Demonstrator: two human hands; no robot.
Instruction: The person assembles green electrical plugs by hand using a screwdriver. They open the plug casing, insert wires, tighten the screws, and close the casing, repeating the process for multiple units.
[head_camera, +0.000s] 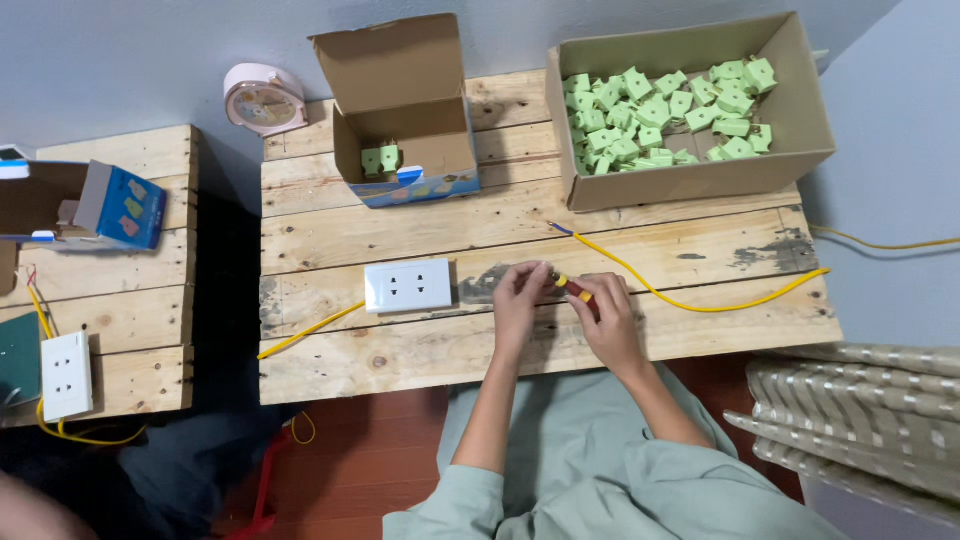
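My left hand (519, 293) and my right hand (603, 312) meet over the wooden pallet table (400, 355). Between them is a small tool with a red and yellow handle (572, 288); the right hand grips the handle and the left fingers pinch its tip end. What lies under the left fingertips is hidden. A white socket plate (409, 286) lies just left of my left hand. A yellow cable (700, 300) runs from near my hands to the right edge of the table.
A large cardboard box (690, 180) of green plugs (660, 110) stands at the back right. A small open box (405, 130) with two green plugs stands at the back middle, a pink clock (262, 100) beside it. A second pallet table (120, 330) at left bears another socket plate (66, 375).
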